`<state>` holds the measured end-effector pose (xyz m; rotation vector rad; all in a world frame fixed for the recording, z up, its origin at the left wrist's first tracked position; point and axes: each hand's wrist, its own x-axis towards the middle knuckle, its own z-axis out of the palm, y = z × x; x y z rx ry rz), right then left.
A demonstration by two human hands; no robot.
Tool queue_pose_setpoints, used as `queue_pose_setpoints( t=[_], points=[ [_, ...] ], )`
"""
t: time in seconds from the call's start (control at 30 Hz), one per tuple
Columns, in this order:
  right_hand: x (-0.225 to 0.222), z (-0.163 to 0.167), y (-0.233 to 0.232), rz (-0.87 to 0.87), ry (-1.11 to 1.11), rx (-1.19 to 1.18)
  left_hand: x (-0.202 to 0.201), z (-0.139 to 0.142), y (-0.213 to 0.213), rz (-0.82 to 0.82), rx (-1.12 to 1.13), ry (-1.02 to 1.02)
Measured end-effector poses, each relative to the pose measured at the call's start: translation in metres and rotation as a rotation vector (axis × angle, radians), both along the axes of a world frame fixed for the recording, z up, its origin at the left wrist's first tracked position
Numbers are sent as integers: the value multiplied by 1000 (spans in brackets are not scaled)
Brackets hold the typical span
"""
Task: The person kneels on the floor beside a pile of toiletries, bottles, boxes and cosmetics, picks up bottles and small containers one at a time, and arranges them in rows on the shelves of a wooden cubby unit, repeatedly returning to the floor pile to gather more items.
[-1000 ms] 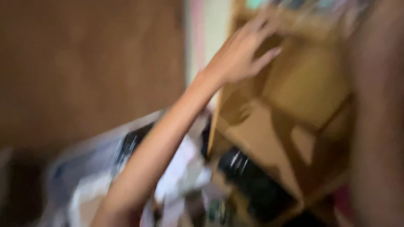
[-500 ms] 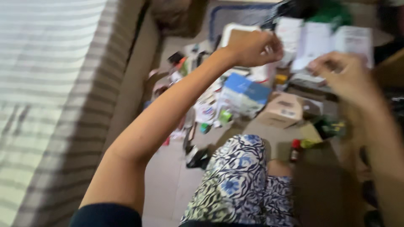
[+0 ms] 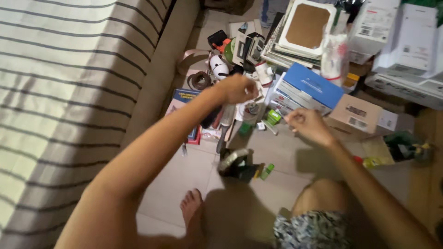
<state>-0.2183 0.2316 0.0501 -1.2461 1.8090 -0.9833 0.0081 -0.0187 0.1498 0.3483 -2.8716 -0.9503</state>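
Sitting on the tiled floor beside a striped sofa, the person holds both hands up over a spread of clutter. The left hand is curled into a loose fist above a small white round item, and something tiny may be pinched in its fingertips, though the view is too soft to tell. The right hand hangs a little lower and to the side, its fingers drawn together as if nipping a small object; what it grips, if anything, cannot be made out. Between and just below the two hands lie a green cap-like piece and a small green block. Just beyond the right hand sits a blue-lidded box, touching a brown cardboard box. Farther back a stack of books carries a white frame with a brown panel. Near the person's bare foot lies a dark gadget with a green bit beside it. A patterned garment covers the right knee.
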Motion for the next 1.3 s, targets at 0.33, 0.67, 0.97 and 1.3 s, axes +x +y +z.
queue_pose_setpoints(
  t=[0.33,0.67,0.97,1.3],
  points=[
    [84,-111,-120,-141,601,-23,117,-145,-5,365,227,-147],
    [130,-110,-134,-317,733,-48,127,-244,-2,580,680,-82],
    [151,-92,-147,-251,586,99,152,-272,-10,604,781,-24],
    [155,-57,-151,-190,597,-4,134,-234,15,573,1130,54]
  ],
)
